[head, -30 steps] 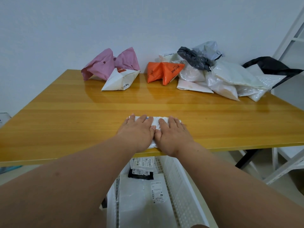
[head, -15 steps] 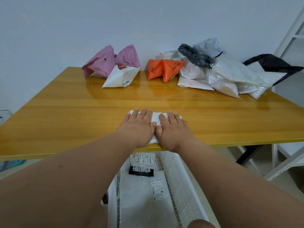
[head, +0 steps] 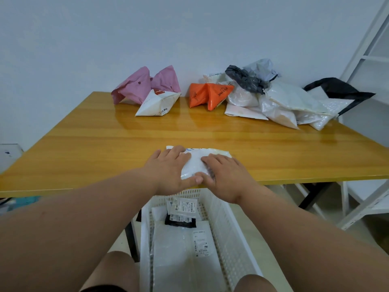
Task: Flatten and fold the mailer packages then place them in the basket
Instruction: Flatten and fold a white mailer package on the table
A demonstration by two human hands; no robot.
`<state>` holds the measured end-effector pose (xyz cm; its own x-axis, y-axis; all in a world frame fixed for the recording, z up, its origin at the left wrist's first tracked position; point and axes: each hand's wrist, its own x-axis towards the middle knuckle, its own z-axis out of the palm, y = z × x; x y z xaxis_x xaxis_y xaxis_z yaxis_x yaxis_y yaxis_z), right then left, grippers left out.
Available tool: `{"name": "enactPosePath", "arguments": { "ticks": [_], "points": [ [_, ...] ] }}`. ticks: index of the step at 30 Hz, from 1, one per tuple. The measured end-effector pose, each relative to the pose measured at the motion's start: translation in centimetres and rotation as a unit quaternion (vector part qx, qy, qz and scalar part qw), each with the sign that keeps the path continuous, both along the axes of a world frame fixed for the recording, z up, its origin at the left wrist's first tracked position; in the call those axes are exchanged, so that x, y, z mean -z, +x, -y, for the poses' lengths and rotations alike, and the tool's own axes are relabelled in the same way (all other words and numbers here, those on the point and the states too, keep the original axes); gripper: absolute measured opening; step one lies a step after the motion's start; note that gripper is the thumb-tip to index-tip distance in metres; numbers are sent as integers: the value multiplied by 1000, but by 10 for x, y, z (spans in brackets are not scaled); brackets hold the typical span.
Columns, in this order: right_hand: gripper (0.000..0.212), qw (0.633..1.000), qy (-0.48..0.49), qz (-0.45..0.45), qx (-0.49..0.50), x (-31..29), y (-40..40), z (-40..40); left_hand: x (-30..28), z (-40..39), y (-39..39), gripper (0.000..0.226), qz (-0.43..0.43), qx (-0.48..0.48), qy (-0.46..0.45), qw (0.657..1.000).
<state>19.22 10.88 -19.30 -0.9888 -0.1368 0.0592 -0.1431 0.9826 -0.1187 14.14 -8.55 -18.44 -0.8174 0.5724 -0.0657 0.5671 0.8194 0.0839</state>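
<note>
My two arms reached forward from the bottom of the frame. My left hand (head: 168, 169) lay flat on the left side of the folded white mailer (head: 196, 163), fingers straight, thumb along its near edge. My right hand (head: 226, 175) lay flat on its right side, fingers straight and pointing up-left. The mailer sat in the middle of the frame, at the near edge of the bench (head: 84, 148). The white basket (head: 229, 234) stood below it, with flat mailers inside. More mailers (head: 280, 102) were piled at the upper right.
</note>
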Motion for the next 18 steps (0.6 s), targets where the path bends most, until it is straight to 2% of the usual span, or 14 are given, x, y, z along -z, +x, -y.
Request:
{"name": "enactPosePath", "arguments": {
  "ticks": [3, 5, 9, 12, 14, 16, 18],
  "points": [
    [94, 998, 16, 60, -7, -8, 18, 0, -2, 14, 11, 115, -2, 35, -69, 997],
    [91, 997, 40, 59, -11, -11, 28, 2, -3, 18, 23, 104, -23, 42, -65, 997],
    [36, 1000, -5, 27, 11, -26, 43, 9, -22, 20, 39, 40, 44, -19, 104, 993],
    [17, 998, -59, 9, 33, -53, 51, 13, -48, 25, 47, 12, 71, -62, 254, 963],
    [13, 996, -82, 3, 44, -75, 56, 16, -62, 29, 52, 15, 88, -83, 360, 925],
    [19, 994, -98, 16, 52, -92, 64, 18, -70, 34, 59, 14, 139, -103, 445, 879],
    [20, 990, -122, 51, 54, -99, 72, 20, -71, 39, 65, 13, 191, -109, 462, 859]
  ]
}}
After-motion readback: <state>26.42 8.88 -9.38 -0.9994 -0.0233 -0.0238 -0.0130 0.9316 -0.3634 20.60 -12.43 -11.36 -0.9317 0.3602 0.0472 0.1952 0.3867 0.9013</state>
